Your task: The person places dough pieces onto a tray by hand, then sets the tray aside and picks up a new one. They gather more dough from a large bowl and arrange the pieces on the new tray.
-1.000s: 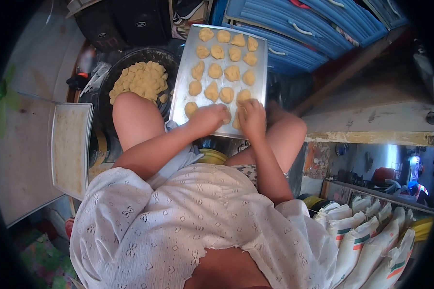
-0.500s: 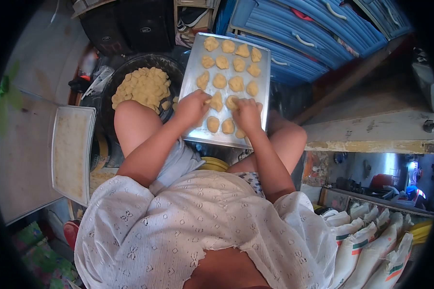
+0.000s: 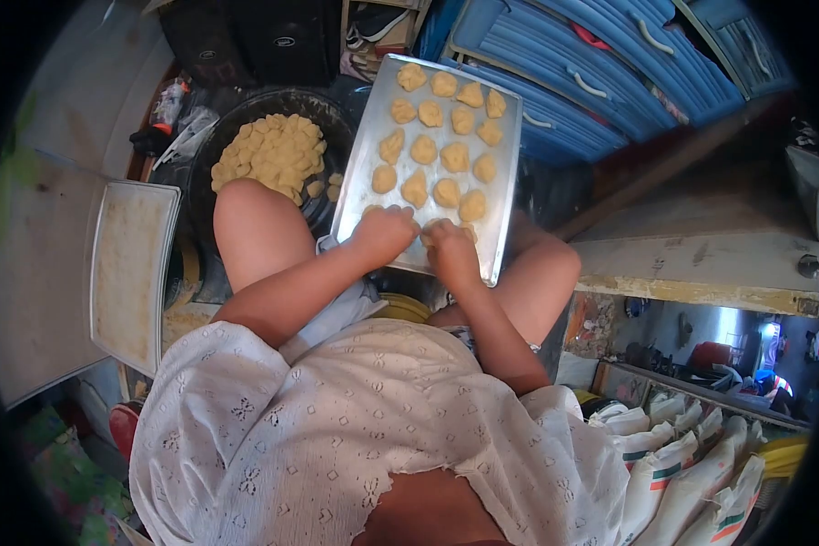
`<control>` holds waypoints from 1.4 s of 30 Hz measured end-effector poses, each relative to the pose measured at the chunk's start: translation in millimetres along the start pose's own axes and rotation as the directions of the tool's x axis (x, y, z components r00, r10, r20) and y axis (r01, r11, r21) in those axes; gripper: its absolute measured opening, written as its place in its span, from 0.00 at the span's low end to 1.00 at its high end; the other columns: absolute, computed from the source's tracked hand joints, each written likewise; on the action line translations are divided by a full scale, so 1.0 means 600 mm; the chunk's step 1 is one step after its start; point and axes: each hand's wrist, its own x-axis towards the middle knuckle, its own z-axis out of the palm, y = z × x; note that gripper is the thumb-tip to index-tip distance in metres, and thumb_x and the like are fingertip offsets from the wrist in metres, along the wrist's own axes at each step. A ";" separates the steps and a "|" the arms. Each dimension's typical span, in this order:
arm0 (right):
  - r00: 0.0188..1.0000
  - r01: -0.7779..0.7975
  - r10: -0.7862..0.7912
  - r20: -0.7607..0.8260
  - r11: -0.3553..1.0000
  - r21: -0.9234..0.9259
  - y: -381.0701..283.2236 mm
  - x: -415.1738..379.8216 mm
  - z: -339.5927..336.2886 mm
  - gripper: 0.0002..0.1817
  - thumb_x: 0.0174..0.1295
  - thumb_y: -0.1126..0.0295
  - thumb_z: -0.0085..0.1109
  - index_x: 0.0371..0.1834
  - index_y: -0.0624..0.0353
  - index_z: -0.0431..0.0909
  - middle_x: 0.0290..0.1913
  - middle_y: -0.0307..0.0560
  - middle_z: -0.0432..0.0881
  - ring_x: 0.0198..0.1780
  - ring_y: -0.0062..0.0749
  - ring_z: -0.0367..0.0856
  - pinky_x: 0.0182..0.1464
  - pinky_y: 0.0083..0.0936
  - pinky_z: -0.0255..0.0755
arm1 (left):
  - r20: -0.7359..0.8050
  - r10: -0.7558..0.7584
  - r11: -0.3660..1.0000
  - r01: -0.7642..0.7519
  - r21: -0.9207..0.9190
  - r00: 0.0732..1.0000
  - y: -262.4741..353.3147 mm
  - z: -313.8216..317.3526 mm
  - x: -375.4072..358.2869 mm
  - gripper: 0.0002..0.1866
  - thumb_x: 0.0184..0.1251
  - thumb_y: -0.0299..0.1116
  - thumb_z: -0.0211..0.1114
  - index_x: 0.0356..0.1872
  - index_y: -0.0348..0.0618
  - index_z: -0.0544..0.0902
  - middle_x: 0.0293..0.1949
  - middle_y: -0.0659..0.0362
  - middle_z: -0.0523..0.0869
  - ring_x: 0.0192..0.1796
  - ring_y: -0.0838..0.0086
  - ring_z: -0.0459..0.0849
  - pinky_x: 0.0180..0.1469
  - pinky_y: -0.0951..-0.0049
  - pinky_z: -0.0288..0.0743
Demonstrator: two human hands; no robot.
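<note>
A metal baking tray [image 3: 359, 196] lies tilted across my lap, bearing rows of small yellow dough pieces [image 3: 423, 148]. Over the row nearest me, my left hand [image 3: 384, 237] has its fingers curled down on a dough piece, partly hidden beneath them. Close beside it on the right, my right hand [image 3: 453, 255] pinches another dough piece [image 3: 433, 227] in the same row. Beyond my left knee, a wide black basin [image 3: 337, 123] holds a heap of cut dough lumps [image 3: 268, 153].
A second, worn tray [image 3: 132, 273] leans at the left. Blue drawers [image 3: 555, 77] stand behind the tray, and a wooden bench [image 3: 692, 255] is at the right. Several white bags [image 3: 678, 469] sit lower right. Black speaker-like boxes [image 3: 282, 45] are at the back.
Both hands have moved down the tray toward me, from the second-nearest row to the nearest one. The dough row they were touching now shows uncovered. The view has shifted slightly.
</note>
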 end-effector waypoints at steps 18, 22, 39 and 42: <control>0.998 -0.068 0.054 0.044 0.889 0.454 -0.050 0.075 -0.032 0.18 0.51 0.69 0.62 0.46 0.61 0.76 0.40 0.53 0.78 0.45 0.46 0.76 0.47 0.37 0.70 | -0.141 -0.567 0.723 0.409 -0.556 0.811 -0.081 -0.079 0.010 0.19 0.56 0.42 0.64 0.42 0.38 0.82 0.41 0.46 0.82 0.44 0.52 0.81 0.47 0.60 0.74; 0.996 -0.088 0.046 0.079 0.724 0.684 -0.103 0.154 -0.022 0.25 0.54 0.68 0.62 0.56 0.62 0.71 0.48 0.55 0.75 0.49 0.47 0.76 0.52 0.34 0.70 | -0.434 -0.675 0.715 0.386 -0.583 0.597 -0.156 -0.139 -0.007 0.20 0.57 0.44 0.64 0.45 0.41 0.82 0.52 0.45 0.78 0.55 0.52 0.75 0.57 0.59 0.67; 0.679 -0.734 -0.362 0.638 -0.303 0.609 -0.529 0.316 0.307 0.13 0.66 0.61 0.49 0.47 0.55 0.72 0.42 0.41 0.76 0.43 0.31 0.74 0.45 0.30 0.68 | -0.620 -0.776 0.475 0.751 -0.459 0.112 -0.276 -0.191 -0.368 0.15 0.59 0.32 0.60 0.46 0.38 0.80 0.51 0.45 0.79 0.56 0.51 0.75 0.59 0.62 0.67; 0.567 -0.738 -0.199 0.799 0.308 0.600 -0.552 0.257 0.393 0.20 0.61 0.60 0.55 0.51 0.61 0.71 0.49 0.51 0.77 0.48 0.34 0.74 0.46 0.34 0.69 | -0.524 -0.847 0.228 0.951 -0.210 0.087 -0.290 -0.133 -0.505 0.23 0.56 0.34 0.63 0.55 0.44 0.76 0.57 0.44 0.74 0.59 0.50 0.73 0.60 0.58 0.67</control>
